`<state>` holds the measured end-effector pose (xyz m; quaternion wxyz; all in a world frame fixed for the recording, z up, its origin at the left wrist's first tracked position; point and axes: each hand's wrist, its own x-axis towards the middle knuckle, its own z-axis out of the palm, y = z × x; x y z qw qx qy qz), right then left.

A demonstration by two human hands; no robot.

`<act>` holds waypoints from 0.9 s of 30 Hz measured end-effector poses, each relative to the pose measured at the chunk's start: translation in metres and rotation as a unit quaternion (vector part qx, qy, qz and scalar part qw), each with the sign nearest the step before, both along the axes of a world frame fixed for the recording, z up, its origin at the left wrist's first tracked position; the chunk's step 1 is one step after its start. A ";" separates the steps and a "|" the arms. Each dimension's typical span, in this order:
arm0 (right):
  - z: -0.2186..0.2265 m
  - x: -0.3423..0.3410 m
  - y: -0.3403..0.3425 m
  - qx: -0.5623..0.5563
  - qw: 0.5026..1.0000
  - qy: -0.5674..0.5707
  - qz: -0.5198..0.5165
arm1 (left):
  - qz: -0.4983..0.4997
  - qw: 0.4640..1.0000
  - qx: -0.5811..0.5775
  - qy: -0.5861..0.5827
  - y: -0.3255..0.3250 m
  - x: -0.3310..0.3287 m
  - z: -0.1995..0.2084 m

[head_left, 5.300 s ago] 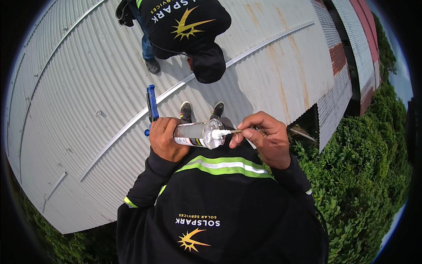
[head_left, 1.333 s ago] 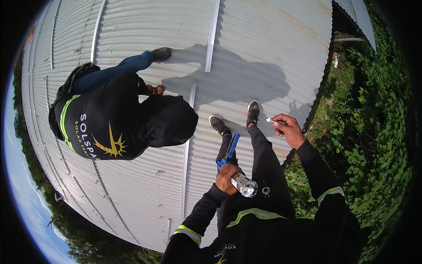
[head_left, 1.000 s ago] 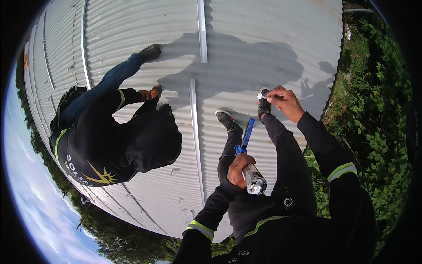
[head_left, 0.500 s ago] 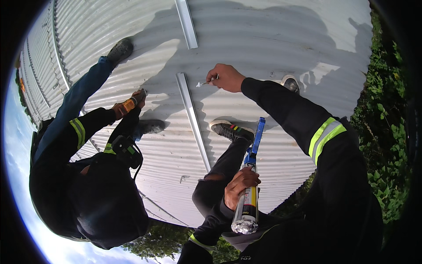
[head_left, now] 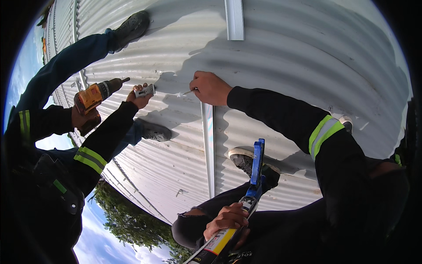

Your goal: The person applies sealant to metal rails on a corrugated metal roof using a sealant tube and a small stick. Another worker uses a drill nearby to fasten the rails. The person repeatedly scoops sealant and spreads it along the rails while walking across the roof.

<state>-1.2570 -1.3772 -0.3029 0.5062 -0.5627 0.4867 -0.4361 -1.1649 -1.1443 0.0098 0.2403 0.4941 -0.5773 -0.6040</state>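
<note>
My left hand [head_left: 226,222] is closed around a caulking gun [head_left: 255,185] with a blue handle and a yellow, black and white cartridge; the rear end runs out of the lower edge. Between the fingertips of my right hand [head_left: 210,89] is a thin rod [head_left: 191,91] with a white, paste-like blob [head_left: 180,94] on its tip. It hovers over the corrugated metal roof [head_left: 281,66], close to the upper end of a silver rail [head_left: 208,149]. To the left, a co-worker's one hand grips an orange cordless drill [head_left: 90,97] and the other a small metal bracket [head_left: 145,90].
A second silver rail [head_left: 235,20] lies farther up the roof. The co-worker's shoes [head_left: 132,26] and my own shoe [head_left: 241,159] stand on the corrugations. Trees [head_left: 127,215] and sky show beyond the roof edge at lower left.
The view has shifted. My right hand with the rod has come nearer the co-worker's hands. The co-worker has raised the drill off the roof and shows a bracket. The caulking gun sits lower.
</note>
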 end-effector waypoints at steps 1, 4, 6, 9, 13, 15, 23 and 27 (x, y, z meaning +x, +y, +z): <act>-0.003 0.009 -0.009 -0.028 0.999 0.041 0.018 | -0.003 1.000 -0.006 -0.025 0.002 0.001 0.000; -0.007 0.035 -0.042 -0.104 0.979 0.157 0.072 | 0.024 0.999 -0.013 -0.028 0.007 0.004 -0.001; -0.005 0.055 -0.061 -0.138 0.958 0.226 0.110 | 0.038 0.999 -0.013 -0.026 0.008 0.006 0.001; -0.005 0.081 -0.087 -0.172 0.933 0.288 0.135 | 0.055 0.998 -0.006 -0.026 0.011 0.009 0.005; -0.010 0.106 -0.110 -0.110 0.966 0.215 0.092 | 0.069 0.997 0.001 -0.024 0.013 0.014 0.003; -0.018 0.112 -0.117 -0.124 0.970 0.195 0.079 | 0.076 0.997 0.003 -0.021 0.014 0.016 -0.001; -0.025 0.125 -0.134 -0.098 0.975 0.179 0.089 | 0.106 0.994 -0.025 0.005 0.023 0.029 -0.008; -0.023 0.130 -0.136 -0.099 0.978 0.175 0.064 | 0.115 0.993 -0.040 0.008 0.028 0.035 -0.008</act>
